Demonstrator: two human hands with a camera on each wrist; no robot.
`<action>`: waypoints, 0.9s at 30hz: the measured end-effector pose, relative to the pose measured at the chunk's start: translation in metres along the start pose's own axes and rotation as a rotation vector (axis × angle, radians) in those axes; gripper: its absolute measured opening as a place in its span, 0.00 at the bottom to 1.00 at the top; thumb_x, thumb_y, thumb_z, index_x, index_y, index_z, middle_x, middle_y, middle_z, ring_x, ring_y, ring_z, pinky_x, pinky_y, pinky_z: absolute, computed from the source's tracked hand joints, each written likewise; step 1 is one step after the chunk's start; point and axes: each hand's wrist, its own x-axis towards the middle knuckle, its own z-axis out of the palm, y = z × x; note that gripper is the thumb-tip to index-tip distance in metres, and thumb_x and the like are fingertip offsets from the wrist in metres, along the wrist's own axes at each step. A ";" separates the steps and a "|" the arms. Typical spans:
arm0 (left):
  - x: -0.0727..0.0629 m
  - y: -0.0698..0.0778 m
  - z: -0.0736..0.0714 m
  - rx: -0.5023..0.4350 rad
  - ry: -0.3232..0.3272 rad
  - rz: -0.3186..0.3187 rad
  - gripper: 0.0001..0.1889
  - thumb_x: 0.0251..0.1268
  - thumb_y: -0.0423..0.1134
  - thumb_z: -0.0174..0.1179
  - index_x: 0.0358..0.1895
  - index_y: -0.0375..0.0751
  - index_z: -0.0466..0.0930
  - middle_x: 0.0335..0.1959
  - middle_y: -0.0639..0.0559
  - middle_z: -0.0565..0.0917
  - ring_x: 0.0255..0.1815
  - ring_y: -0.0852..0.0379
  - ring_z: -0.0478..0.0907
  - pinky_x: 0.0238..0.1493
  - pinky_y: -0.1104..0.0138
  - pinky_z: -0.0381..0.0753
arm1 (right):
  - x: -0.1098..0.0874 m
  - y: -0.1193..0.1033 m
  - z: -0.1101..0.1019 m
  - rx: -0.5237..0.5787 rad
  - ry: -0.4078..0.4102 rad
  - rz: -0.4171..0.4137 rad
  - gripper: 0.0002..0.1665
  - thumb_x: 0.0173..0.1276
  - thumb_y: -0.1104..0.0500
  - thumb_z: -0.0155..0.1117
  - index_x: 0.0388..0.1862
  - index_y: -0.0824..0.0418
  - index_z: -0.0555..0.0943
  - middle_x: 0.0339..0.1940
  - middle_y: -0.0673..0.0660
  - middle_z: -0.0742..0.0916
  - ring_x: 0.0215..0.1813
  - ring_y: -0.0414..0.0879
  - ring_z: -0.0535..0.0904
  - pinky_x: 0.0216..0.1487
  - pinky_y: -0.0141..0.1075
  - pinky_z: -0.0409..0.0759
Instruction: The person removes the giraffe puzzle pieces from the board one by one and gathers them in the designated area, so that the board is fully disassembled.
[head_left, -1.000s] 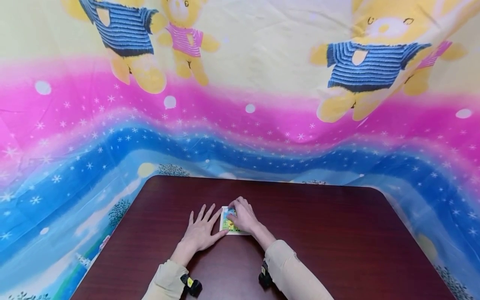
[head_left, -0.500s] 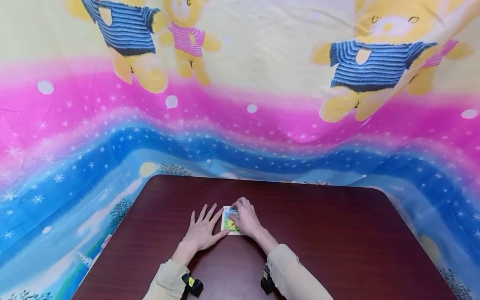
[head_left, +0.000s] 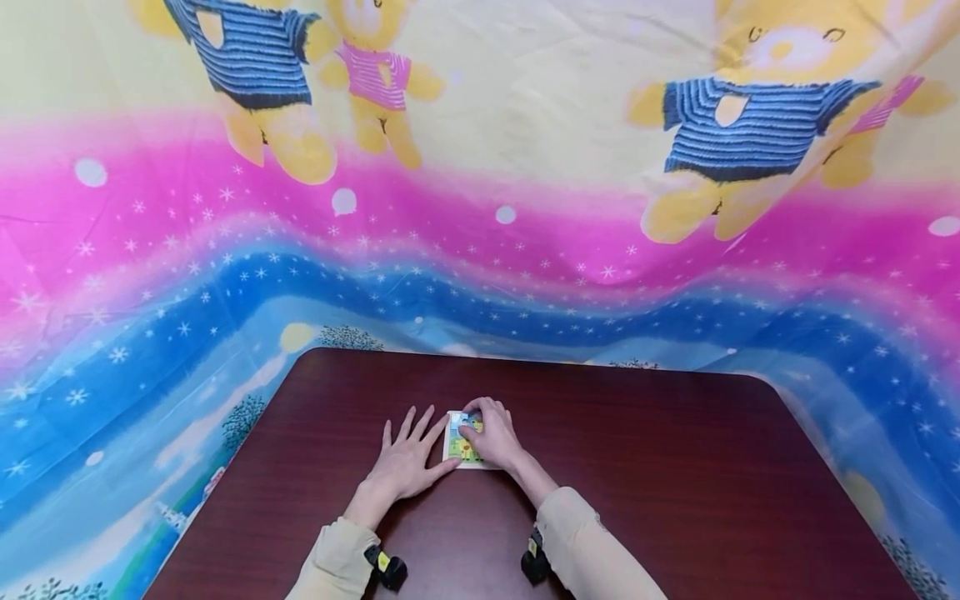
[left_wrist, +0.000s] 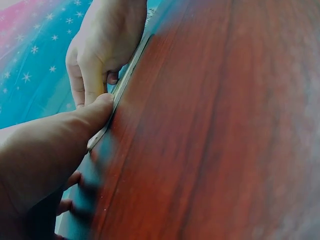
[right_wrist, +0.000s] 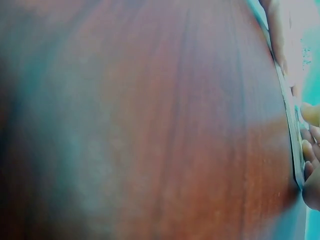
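A small picture puzzle board (head_left: pixel 455 450) with a pale border and a yellow and green print lies flat on the table. My left hand (head_left: pixel 402 467) rests to its left with fingers spread, the index fingertip at the upper left corner and the thumb on the near edge. In the left wrist view that thumb (left_wrist: pixel 100 107) touches the board's thin edge (left_wrist: pixel 132 70). My right hand (head_left: pixel 491 435) covers the board's right side, its thumb and curled fingers pinching at a puzzle piece in the upper part. Most of that piece is hidden by the fingers.
The dark reddish-brown table (head_left: pixel 645 467) has rounded far corners. Behind and beside it hangs a printed cloth (head_left: pixel 450 283) with bears and snowflakes. Black wrist cameras (head_left: pixel 390 573) sit at both cuffs.
My right hand has shifted very slightly over the board, and a whitish patch now shows near the picture's top. My left hand keeps its place.
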 end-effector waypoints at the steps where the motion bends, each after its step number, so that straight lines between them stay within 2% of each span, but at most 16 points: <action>1: 0.000 0.000 0.000 -0.002 -0.002 0.000 0.45 0.78 0.71 0.57 0.90 0.58 0.59 0.93 0.44 0.56 0.94 0.32 0.47 0.85 0.24 0.46 | 0.000 0.000 0.000 0.016 -0.002 0.017 0.15 0.75 0.59 0.74 0.57 0.60 0.84 0.52 0.59 0.86 0.53 0.49 0.75 0.57 0.45 0.69; 4: 0.000 0.000 0.001 -0.006 -0.006 -0.001 0.44 0.78 0.71 0.57 0.90 0.59 0.60 0.93 0.43 0.56 0.94 0.32 0.46 0.85 0.23 0.45 | 0.000 0.001 0.000 0.064 -0.009 0.055 0.16 0.73 0.60 0.76 0.57 0.58 0.86 0.48 0.58 0.86 0.51 0.48 0.73 0.55 0.42 0.68; 8: -0.001 0.000 0.003 -0.020 0.010 0.006 0.44 0.78 0.71 0.58 0.89 0.57 0.61 0.92 0.42 0.57 0.93 0.31 0.48 0.84 0.22 0.46 | -0.001 0.002 -0.001 0.098 -0.016 0.062 0.18 0.71 0.60 0.77 0.59 0.57 0.88 0.50 0.57 0.88 0.53 0.47 0.75 0.56 0.41 0.68; 17: -0.002 -0.002 0.005 -0.030 0.032 0.026 0.42 0.78 0.70 0.58 0.88 0.58 0.64 0.92 0.42 0.58 0.93 0.30 0.48 0.83 0.22 0.46 | 0.000 0.003 -0.002 0.081 -0.028 -0.003 0.21 0.70 0.62 0.78 0.61 0.59 0.91 0.55 0.58 0.91 0.52 0.48 0.76 0.58 0.43 0.66; 23: -0.002 -0.001 0.006 -0.026 0.036 0.025 0.42 0.78 0.70 0.58 0.88 0.58 0.65 0.92 0.42 0.58 0.93 0.30 0.48 0.83 0.21 0.47 | 0.000 0.005 0.000 0.063 -0.014 -0.018 0.25 0.72 0.64 0.74 0.68 0.60 0.88 0.56 0.59 0.90 0.52 0.48 0.77 0.60 0.45 0.67; 27: -0.002 -0.001 0.007 -0.018 0.035 0.023 0.41 0.78 0.70 0.57 0.88 0.59 0.65 0.92 0.42 0.58 0.93 0.31 0.48 0.83 0.22 0.47 | -0.001 0.006 0.001 0.085 0.033 -0.017 0.27 0.74 0.67 0.73 0.71 0.62 0.84 0.50 0.58 0.90 0.50 0.48 0.79 0.62 0.46 0.72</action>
